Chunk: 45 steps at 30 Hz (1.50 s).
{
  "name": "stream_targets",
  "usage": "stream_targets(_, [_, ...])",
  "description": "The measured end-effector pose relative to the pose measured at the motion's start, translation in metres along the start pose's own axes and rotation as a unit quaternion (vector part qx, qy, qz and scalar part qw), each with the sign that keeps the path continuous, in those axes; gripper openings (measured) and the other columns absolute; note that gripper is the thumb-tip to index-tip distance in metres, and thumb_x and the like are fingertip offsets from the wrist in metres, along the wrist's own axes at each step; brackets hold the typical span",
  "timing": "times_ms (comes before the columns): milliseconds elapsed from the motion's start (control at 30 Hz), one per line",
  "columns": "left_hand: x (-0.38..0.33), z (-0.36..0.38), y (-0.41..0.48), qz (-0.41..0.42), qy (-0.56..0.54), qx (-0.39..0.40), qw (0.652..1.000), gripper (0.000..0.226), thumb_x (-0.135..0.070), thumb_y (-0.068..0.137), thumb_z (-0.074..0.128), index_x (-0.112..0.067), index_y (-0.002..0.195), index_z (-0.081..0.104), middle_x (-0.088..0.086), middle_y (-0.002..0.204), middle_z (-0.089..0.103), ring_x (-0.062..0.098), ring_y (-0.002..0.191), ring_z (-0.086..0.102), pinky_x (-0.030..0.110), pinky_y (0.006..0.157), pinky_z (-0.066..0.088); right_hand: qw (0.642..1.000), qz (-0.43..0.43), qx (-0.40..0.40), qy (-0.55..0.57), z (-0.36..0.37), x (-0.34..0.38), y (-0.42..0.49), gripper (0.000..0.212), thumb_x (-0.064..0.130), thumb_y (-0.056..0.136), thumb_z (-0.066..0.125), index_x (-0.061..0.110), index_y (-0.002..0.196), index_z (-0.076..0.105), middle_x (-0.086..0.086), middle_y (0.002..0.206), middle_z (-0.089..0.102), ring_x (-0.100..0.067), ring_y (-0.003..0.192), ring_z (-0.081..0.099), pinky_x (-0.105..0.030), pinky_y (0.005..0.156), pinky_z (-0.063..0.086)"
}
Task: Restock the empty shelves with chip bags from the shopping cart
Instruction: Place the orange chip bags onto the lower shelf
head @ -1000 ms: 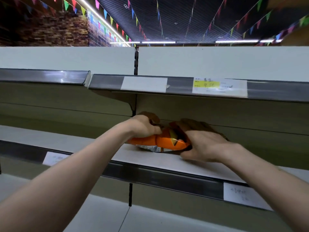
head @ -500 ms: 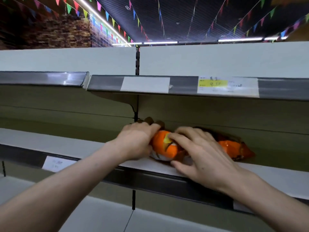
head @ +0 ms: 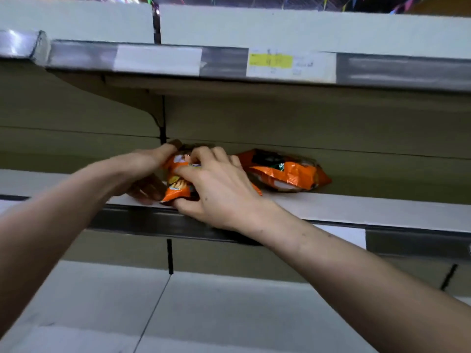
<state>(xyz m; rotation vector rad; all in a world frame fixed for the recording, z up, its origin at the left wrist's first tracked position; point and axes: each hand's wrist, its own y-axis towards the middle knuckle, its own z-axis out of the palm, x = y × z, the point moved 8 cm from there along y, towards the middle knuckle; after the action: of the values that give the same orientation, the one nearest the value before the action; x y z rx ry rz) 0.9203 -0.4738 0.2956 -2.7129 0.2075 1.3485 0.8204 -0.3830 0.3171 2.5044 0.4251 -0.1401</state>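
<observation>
An orange chip bag stands near the front edge of the middle shelf, held between both hands. My left hand grips its left side, fingers curled behind and under it. My right hand curls over its top and right side, the thumb at the shelf's front edge. A second orange chip bag lies flat on the same shelf just to the right, apart from my hands. The shopping cart is out of view.
The upper shelf's grey rail carries a blank white label and a yellow price tag. A lower white shelf runs below. A black upright slot divides the back panel behind the bags.
The held bag has been turned more upright, showing its printed face. The second bag now lies fully exposed to the right. The camera has tilted down, hiding most of the ceiling.
</observation>
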Motion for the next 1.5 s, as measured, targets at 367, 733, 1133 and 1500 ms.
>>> stream_targets(367, [-0.002, 0.008, 0.016, -0.024, -0.159, -0.028, 0.987, 0.036, -0.036, 0.091, 0.061, -0.005, 0.109, 0.059, 0.015, 0.085, 0.064, 0.025, 0.069, 0.061, 0.032, 0.061, 0.051, 0.904, 0.293, 0.075, 0.303, 0.018, -0.071, 0.001, 0.063, 0.055, 0.092, 0.053, 0.013, 0.139, 0.048, -0.007, 0.139, 0.052, -0.027, 0.125, 0.05, -0.036, 0.101, 0.043])
stream_targets(733, [-0.019, 0.003, 0.002, 0.118, -0.263, 0.023, 0.957, 0.064, -0.036, 0.059, 0.091, -0.004, 0.107, 0.062, 0.019, 0.095, 0.073, 0.033, 0.077, 0.072, 0.049, 0.068, 0.06, 0.691, 0.401, 0.002, 0.601, 0.033, -0.071, -0.004, 0.077, 0.057, 0.07, 0.077, 0.0, 0.116, 0.053, -0.01, 0.1, 0.071, -0.022, 0.084, 0.072, -0.035, 0.073, 0.059])
stream_targets(1133, [-0.003, 0.004, 0.005, 0.124, -0.253, 0.008, 0.959, 0.054, -0.061, 0.068, 0.074, -0.013, 0.093, 0.072, 0.006, 0.077, 0.076, 0.021, 0.07, 0.073, 0.029, 0.067, 0.056, 0.684, 0.341, -0.011, 0.645, 0.046, -0.046, -0.004, 0.054, 0.055, 0.067, 0.076, 0.024, 0.101, 0.049, -0.002, 0.097, 0.07, -0.018, 0.086, 0.071, -0.034, 0.079, 0.059])
stream_targets(1500, [0.002, 0.003, 0.051, 0.039, -0.192, 0.03, 0.98, 0.036, -0.037, 0.082, 0.066, -0.007, 0.102, 0.069, 0.014, 0.091, 0.074, 0.031, 0.089, 0.071, 0.041, 0.09, 0.056, 0.686, 0.444, 0.028, 0.575, 0.078, -0.077, 0.026, 0.028, 0.025, 0.09, 0.059, 0.002, 0.105, 0.063, -0.017, 0.103, 0.07, -0.033, 0.096, 0.067, -0.046, 0.094, 0.053])
